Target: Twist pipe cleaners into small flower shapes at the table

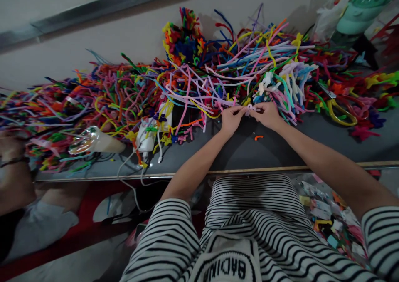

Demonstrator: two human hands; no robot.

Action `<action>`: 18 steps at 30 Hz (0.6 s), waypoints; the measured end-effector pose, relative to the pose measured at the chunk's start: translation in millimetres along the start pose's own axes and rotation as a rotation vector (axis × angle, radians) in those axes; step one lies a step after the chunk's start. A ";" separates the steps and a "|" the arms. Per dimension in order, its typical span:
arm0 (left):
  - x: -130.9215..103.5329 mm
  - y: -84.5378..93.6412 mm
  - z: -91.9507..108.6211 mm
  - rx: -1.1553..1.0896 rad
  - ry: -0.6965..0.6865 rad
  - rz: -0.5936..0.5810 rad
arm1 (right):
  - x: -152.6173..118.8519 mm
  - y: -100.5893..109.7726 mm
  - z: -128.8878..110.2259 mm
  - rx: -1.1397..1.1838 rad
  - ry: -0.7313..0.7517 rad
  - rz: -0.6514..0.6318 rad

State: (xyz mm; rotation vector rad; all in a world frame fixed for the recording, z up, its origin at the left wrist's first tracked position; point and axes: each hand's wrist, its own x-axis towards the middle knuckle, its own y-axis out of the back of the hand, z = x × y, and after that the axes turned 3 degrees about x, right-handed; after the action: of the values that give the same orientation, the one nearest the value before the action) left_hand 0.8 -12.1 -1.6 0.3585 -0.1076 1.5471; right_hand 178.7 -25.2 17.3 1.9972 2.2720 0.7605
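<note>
Between my fingertips is a small pale pink looped pipe cleaner [249,108], held just over the near edge of the pile. My left hand [232,119] pinches its left side, while my right hand [266,115] pinches the right side. Behind both hands spreads a large heap of colourful pipe cleaners [193,84], many loose and some bent into shapes. A bundle of white and pale blue shaped pipe cleaners [296,80] rises just past my right hand. On the dark table below my hands lies a short orange piece [258,137].
Yellow-handled scissors [341,115] rest at the right. Left of me are a white power strip [146,137] with cables and a cup with a clear plastic top [109,142]. A co-worker's arm [14,169] is at the far left. A green container [355,16] stands back right.
</note>
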 end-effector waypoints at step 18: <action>6.8 -0.3 -1.3 -0.053 0.166 -0.051 | -1.1 0.9 -5.8 -0.035 -0.014 0.032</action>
State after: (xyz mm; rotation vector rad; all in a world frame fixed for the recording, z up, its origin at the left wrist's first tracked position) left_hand 1.0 -5.2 -0.9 0.1886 -0.0099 1.5141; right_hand 177.8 -28.2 22.5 2.0222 2.2089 0.7807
